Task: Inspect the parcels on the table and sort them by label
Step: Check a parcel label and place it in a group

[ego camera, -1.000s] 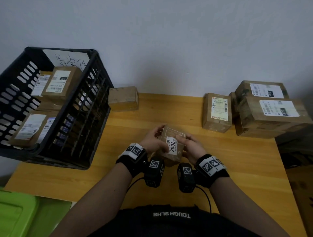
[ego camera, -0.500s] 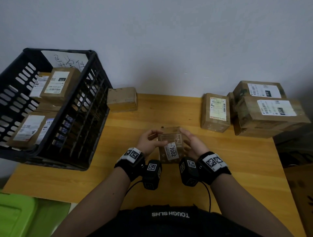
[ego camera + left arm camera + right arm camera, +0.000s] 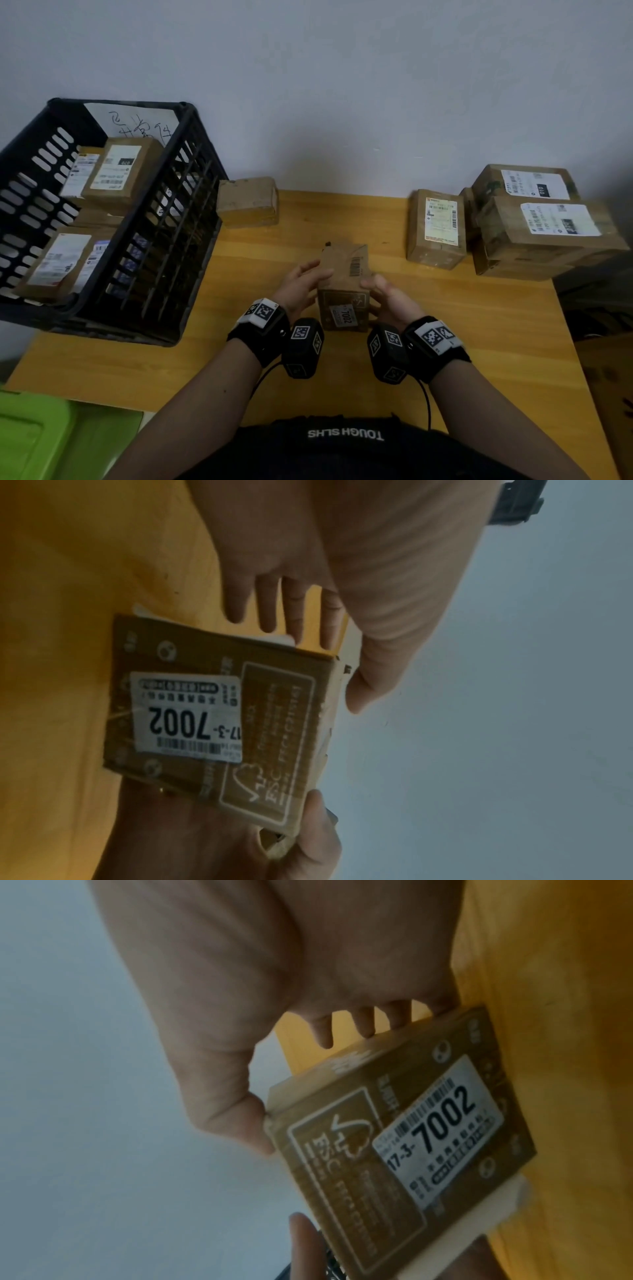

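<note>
At the middle of the worktop (image 3: pixel 479 342), head view: the parcel (image 3: pixel 344 284) has tipped since a moment ago, its long axis pointing away from the person and its label (image 3: pixel 343 315) facing them. Left wrist view: the left grip (image 3: pixel 359 574) pinches it, thumb against fingers. Right wrist view: the right grip (image 3: pixel 291 961) clasps it too; the label reads "17-3-7002", with "FSC" printed beside.

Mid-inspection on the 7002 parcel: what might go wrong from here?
1. The parcel is held only at its edges, between the left hand and right hand; it may slip if turned.
2. It carries a 7002 sticker and a printed barcode on another face; reading the wrong one could missort it.
</note>
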